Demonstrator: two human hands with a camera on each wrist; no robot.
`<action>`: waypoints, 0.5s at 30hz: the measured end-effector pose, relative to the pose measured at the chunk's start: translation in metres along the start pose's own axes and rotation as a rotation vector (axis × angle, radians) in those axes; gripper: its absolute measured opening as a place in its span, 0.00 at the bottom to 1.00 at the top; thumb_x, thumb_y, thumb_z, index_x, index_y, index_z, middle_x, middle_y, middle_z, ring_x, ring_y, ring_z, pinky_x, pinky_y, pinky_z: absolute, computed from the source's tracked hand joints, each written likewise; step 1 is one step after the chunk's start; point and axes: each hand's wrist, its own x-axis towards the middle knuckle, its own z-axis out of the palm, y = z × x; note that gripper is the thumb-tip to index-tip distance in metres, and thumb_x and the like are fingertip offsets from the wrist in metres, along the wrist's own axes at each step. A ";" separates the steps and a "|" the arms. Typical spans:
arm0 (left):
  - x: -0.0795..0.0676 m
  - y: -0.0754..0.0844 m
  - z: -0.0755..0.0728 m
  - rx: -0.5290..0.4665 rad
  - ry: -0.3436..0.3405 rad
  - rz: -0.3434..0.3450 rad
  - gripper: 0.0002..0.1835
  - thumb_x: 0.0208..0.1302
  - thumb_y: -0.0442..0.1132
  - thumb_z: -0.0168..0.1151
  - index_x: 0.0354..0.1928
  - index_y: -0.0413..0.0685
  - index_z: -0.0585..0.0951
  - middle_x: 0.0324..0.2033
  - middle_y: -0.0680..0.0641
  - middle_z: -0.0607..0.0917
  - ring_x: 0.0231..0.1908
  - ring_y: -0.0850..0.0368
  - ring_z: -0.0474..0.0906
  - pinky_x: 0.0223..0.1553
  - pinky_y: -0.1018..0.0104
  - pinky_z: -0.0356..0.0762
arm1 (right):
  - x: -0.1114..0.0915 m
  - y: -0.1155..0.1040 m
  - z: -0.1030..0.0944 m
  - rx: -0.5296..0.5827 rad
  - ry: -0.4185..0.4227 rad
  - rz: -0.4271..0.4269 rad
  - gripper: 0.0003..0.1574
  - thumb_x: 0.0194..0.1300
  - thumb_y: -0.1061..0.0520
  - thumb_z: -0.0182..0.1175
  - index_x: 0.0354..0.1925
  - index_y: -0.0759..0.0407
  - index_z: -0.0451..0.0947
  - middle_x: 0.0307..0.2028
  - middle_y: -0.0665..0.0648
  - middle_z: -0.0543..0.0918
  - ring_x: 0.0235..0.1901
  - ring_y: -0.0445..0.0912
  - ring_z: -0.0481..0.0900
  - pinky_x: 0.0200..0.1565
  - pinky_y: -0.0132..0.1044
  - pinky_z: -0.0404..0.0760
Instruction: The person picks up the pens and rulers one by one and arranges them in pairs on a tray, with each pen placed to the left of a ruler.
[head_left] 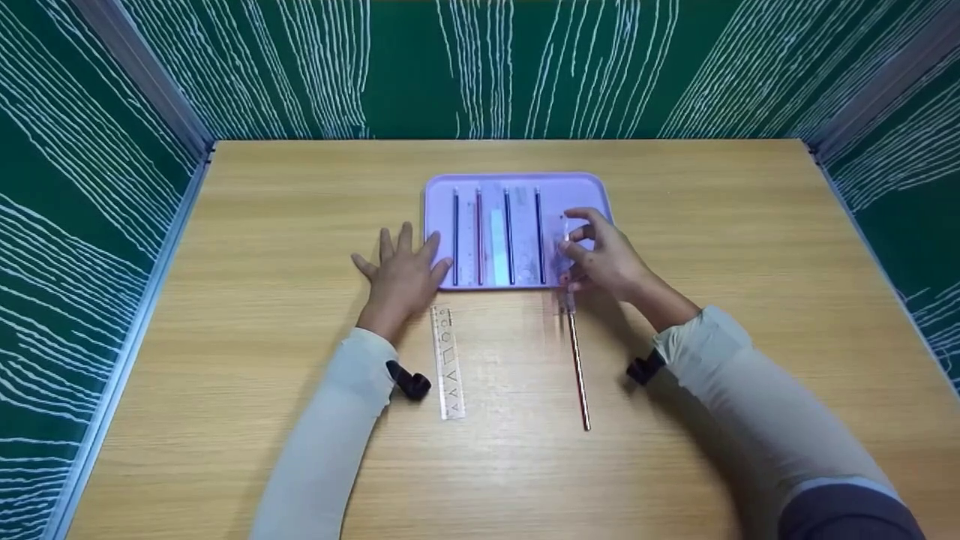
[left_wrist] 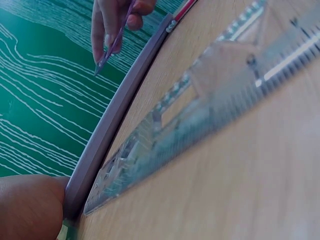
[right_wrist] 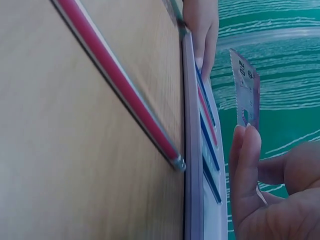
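Observation:
My right hand (head_left: 609,259) pinches a clear stencil ruler (right_wrist: 247,92) between thumb and fingers, raised over the right side of a purple tray (head_left: 517,177). My left hand (head_left: 405,281) lies with spread fingers at the tray's front left corner, thumb and index finger touching its edge. Several pencils, dark ones (head_left: 538,236) and a red one (head_left: 480,240), line the tray lengthwise. Between them lie clear rulers and a pale bluish strip (head_left: 499,247). On the table before the tray rests a red striped pencil (head_left: 578,375), its near end toward me.
A second clear stencil ruler (head_left: 448,367) lies on the wooden table (head_left: 300,195), right of my left wrist. Green panels (head_left: 405,67) with white lines stand behind the table and along both sides. Each wrist wears a black camera mount (head_left: 411,382).

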 end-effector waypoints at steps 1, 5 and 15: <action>0.000 0.000 0.000 0.000 0.000 -0.001 0.35 0.76 0.68 0.39 0.80 0.71 0.57 0.82 0.42 0.44 0.80 0.30 0.30 0.61 0.12 0.21 | 0.002 0.000 -0.001 -0.001 0.003 0.006 0.35 0.78 0.59 0.54 0.76 0.47 0.56 0.54 0.60 0.71 0.27 0.52 0.87 0.29 0.47 0.89; 0.000 0.000 0.001 0.001 -0.001 -0.007 0.35 0.76 0.69 0.39 0.80 0.71 0.57 0.82 0.42 0.44 0.80 0.30 0.30 0.61 0.12 0.21 | 0.010 0.000 -0.006 -0.016 0.014 0.018 0.35 0.78 0.58 0.53 0.77 0.45 0.55 0.53 0.59 0.72 0.30 0.52 0.88 0.30 0.46 0.90; 0.001 0.000 0.001 -0.006 0.010 -0.005 0.34 0.76 0.68 0.40 0.80 0.71 0.57 0.82 0.42 0.45 0.80 0.30 0.30 0.61 0.12 0.22 | 0.028 0.001 -0.011 -0.056 0.045 0.014 0.34 0.79 0.60 0.51 0.77 0.44 0.56 0.50 0.59 0.74 0.29 0.51 0.87 0.29 0.43 0.89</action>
